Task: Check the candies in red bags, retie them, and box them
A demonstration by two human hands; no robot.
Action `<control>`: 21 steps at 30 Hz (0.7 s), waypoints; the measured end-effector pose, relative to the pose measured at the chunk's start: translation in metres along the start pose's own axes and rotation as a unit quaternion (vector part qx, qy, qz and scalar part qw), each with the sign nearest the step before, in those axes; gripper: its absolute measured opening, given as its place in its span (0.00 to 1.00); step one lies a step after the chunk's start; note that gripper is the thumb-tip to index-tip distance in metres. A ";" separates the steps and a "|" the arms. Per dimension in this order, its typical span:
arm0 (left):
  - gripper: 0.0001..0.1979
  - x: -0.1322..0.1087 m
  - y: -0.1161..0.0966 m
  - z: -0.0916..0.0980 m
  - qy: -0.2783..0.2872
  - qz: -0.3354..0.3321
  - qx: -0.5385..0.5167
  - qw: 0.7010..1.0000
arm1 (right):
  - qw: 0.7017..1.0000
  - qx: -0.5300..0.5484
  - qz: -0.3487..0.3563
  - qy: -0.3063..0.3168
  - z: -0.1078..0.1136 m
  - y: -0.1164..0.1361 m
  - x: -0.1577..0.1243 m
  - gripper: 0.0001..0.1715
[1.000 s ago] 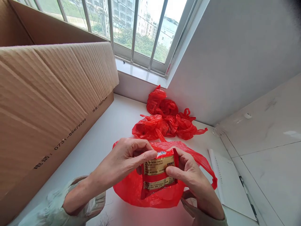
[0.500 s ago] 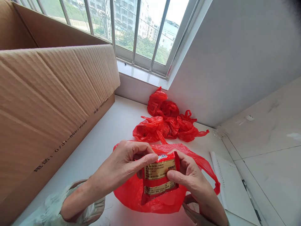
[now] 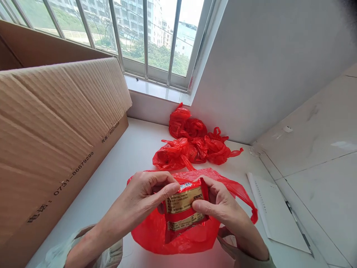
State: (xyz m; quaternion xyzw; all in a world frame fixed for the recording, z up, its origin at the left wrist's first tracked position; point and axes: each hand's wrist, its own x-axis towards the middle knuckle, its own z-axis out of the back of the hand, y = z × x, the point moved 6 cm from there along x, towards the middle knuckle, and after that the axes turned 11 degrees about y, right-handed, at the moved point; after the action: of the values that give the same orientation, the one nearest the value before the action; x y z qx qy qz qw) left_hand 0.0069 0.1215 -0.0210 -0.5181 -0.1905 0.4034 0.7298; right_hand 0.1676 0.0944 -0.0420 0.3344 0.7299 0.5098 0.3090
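Observation:
A red and gold snack packet (image 3: 184, 208) with small printed text is held up between both hands, above a spread red plastic bag (image 3: 150, 234). My left hand (image 3: 152, 193) pinches the packet's upper left corner, its thumb lying along the top edge. On the other side my right hand (image 3: 219, 203) grips the right edge, thumb pressed on the printed face and fingers behind it. The packet is tilted a little, its lower edge over the bag. One bag handle loops out to the right, beyond my right hand.
Several knotted red plastic bags (image 3: 195, 143) lie by the wall under the barred window (image 3: 156, 41). A tall cardboard box (image 3: 64, 119) stands at left. To the right lie a white notebook (image 3: 275, 208) and a pen (image 3: 297, 221) on the white table (image 3: 117, 156).
The camera view has turned slightly, so the box, window and bags sit further left. Both hands keep hold of the packet with almost the same grip.

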 end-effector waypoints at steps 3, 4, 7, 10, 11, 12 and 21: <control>0.21 0.003 0.002 -0.002 0.013 0.003 -0.020 1.000 | 1.000 0.010 -0.001 -0.004 0.004 -0.002 0.001 0.15; 0.21 0.004 0.002 -0.002 0.015 0.003 -0.029 0.999 | 1.000 0.012 -0.001 -0.006 0.006 -0.003 0.001 0.14; 0.20 0.006 0.004 -0.002 0.019 0.002 -0.045 0.999 | 1.000 0.013 0.002 0.003 0.009 -0.005 0.003 0.14; 0.20 0.007 0.007 -0.002 0.025 0.000 -0.050 0.998 | 1.000 0.004 0.002 0.011 0.011 -0.007 0.004 0.14; 0.19 0.007 0.007 -0.002 0.025 -0.001 -0.046 0.999 | 1.000 0.001 0.002 0.011 0.012 -0.008 0.005 0.14; 0.19 0.008 0.007 -0.002 0.022 -0.002 -0.037 0.999 | 1.000 -0.002 0.001 0.009 0.013 -0.009 0.005 0.14; 0.20 0.006 0.004 0.002 -0.014 -0.008 0.013 1.000 | 1.000 -0.018 -0.002 0.010 0.017 -0.017 0.008 0.13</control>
State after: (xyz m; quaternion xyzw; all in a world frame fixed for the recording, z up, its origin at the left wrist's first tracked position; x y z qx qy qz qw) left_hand 0.0076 0.1281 -0.0247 -0.5014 -0.1998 0.4074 0.7367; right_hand 0.1735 0.1054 -0.0636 0.3221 0.7245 0.5254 0.3087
